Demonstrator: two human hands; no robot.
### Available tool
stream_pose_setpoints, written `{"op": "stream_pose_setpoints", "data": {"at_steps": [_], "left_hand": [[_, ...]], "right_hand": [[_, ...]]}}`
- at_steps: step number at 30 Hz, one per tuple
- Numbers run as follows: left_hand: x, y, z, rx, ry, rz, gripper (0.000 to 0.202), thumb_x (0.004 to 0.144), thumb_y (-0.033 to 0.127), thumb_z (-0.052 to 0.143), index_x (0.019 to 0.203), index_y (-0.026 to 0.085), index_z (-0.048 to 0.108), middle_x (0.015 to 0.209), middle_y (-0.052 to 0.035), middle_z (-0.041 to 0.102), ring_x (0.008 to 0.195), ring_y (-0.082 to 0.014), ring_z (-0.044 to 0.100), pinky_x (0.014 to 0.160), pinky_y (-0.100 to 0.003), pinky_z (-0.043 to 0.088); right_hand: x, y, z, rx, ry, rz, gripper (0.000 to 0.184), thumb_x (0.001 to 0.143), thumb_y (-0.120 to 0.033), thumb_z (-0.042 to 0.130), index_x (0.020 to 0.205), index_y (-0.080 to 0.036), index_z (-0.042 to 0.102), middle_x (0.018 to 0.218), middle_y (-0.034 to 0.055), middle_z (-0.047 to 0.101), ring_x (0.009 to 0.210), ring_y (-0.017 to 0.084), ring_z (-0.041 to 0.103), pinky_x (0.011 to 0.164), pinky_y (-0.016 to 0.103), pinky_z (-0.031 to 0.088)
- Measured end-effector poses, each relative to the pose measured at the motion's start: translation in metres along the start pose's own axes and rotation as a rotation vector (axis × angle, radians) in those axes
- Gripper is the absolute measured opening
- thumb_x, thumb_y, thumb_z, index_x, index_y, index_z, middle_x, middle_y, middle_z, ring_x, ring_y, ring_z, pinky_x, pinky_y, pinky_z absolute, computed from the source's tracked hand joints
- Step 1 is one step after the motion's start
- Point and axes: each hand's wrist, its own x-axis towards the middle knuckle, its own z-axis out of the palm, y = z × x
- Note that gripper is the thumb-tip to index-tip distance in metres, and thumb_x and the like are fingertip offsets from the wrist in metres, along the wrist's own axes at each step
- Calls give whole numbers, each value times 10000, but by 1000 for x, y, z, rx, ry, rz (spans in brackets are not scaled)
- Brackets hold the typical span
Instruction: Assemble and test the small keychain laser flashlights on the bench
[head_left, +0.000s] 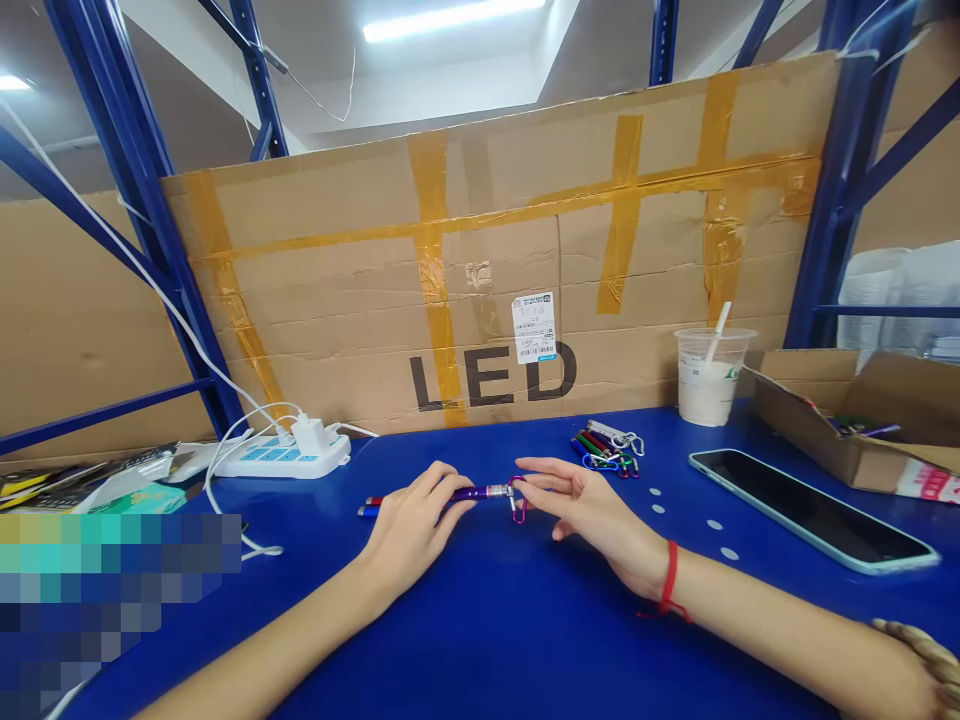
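A slim purple metal tube point(472, 493) with a white label, like a keychain penlight, lies level just above or on the blue table. My left hand point(416, 515) is closed around it from above, thumb and fingertips near its middle. Ends of a red tube point(373, 500) and a blue tube point(367, 511) stick out on the left of that hand; their other ends are hidden under it. From the purple tube's right end hangs a magenta carabiner point(519, 512). My right hand point(592, 510) has its fingers stretched and apart, with fingertips at the carabiner's top.
Behind my right hand is a pile of coloured tubes with carabiners point(604, 447). A phone point(810, 508), a drink cup point(709, 380) and an open cardboard box point(810, 420) stand on the right. A power strip point(281, 455) with white cables lies left. Cardboard point(337, 330) closes off the back.
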Motion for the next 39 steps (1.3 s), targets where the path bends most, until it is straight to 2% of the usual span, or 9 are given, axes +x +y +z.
{"op": "stream_pose_setpoints", "data": {"at_steps": [5,10,18,28,34,39], "left_hand": [[0,-1,0,-22,-33,1,209,929,278,367,1013,203,543,919,-3,619,793,-109,633,582,-178,481],[-1,-1,2,-38,-66,-2,207,931,278,363,1026,217,536,913,1,629,788,-116,630,592,-194,484],[-1,-2,0,-54,-29,20,195,925,273,383,1038,215,532,910,4,623,786,-99,627,590,-178,473],[-2,0,0,-63,-37,-38,152,897,319,436,944,215,537,844,27,595,640,-82,582,512,-172,435],[-1,3,-3,-76,-30,-65,160,907,293,411,964,214,538,866,15,596,717,-93,603,555,-179,459],[-2,4,-2,-94,14,-22,172,909,286,407,967,209,549,859,9,603,684,-84,599,557,-170,463]], "right_hand": [[-3,-2,1,-6,18,11,366,705,-320,719,1029,-171,637,909,55,662,684,96,596,445,140,431],[-4,-3,1,-21,39,19,339,684,-336,731,968,-166,660,880,43,665,624,73,555,460,150,416],[-2,-1,1,-55,13,-2,323,678,-318,722,970,-184,681,873,50,676,700,106,592,445,141,410],[5,7,-3,-99,5,-88,338,663,-341,719,967,-197,691,911,55,678,744,128,608,455,154,430],[7,8,-3,-101,-20,-83,319,663,-318,719,953,-188,693,872,52,686,729,129,608,437,152,427],[8,7,-4,-127,-11,-76,314,667,-298,713,962,-190,692,918,61,688,768,140,622,443,149,438]]}}
